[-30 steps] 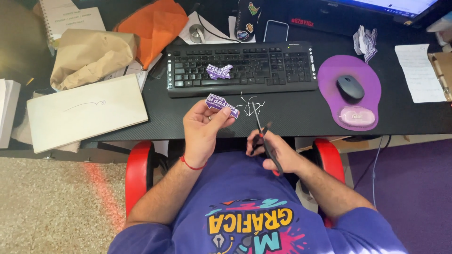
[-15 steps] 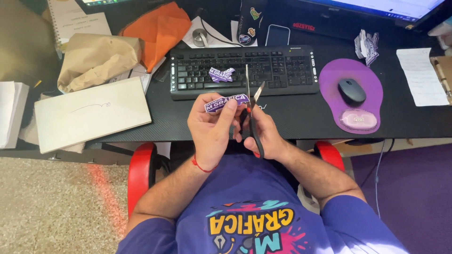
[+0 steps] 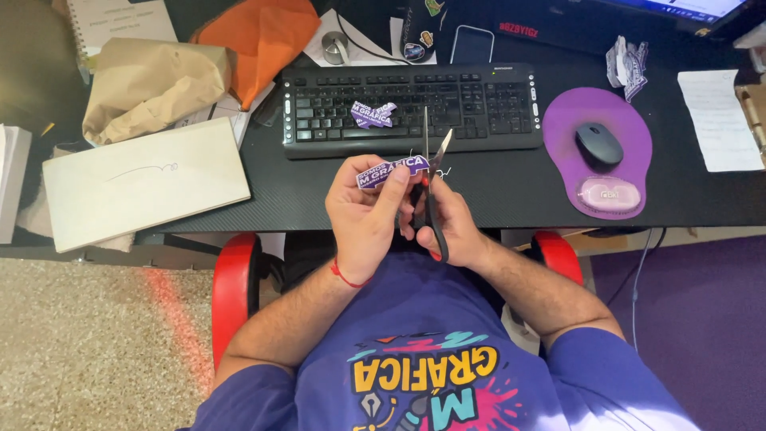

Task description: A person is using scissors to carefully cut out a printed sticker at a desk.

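Observation:
My left hand (image 3: 363, 214) pinches a small purple printed sticker (image 3: 392, 171) with a white border, held just above the desk's front edge. My right hand (image 3: 447, 219) grips black-handled scissors (image 3: 431, 172); the blades point away from me, spread apart, right beside the sticker's right end. A red cord circles my left wrist. A second purple sticker (image 3: 373, 114) lies on the black keyboard (image 3: 479, 100).
On the black desk (image 3: 511, 187): a purple mouse pad (image 3: 630, 152) with a dark mouse (image 3: 598, 144), a phone (image 3: 472, 44), crumpled stickers (image 3: 626, 62), a paper note (image 3: 718, 120). At left lie a white box (image 3: 144, 183), brown paper (image 3: 148, 84) and orange cloth (image 3: 259, 36). Red chair arms (image 3: 233, 295) flank me.
Both hands have come together and risen toward the desk edge. The scissors swung from pointing down near my lap to pointing away, blades apart beside the sticker.

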